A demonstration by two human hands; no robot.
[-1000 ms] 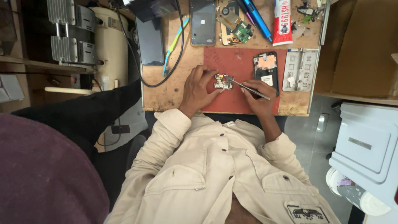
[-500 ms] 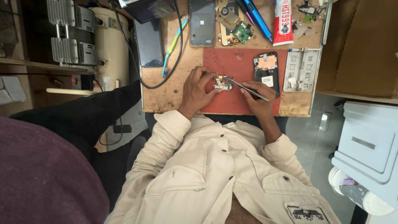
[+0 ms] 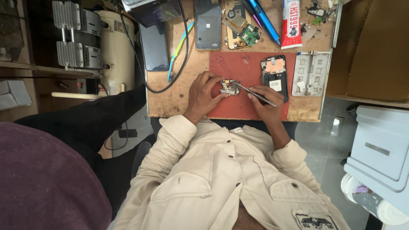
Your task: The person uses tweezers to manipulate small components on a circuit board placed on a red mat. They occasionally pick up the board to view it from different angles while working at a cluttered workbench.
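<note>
1. Red mat (image 3: pixel 245 68) lies on the wooden table (image 3: pixel 170 102).
2. Left hand (image 3: pixel 203 96) pinches a small circuit board (image 3: pixel 230 87) on the mat.
3. Right hand (image 3: pixel 266 102) grips tweezers (image 3: pixel 254 94), tip touching the board.

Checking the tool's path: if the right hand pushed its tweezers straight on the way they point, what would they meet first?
The right hand aims the tweezers up-left; their tip already seems to reach the small circuit board steadied by the left hand. Contact depth is unclear.
</note>
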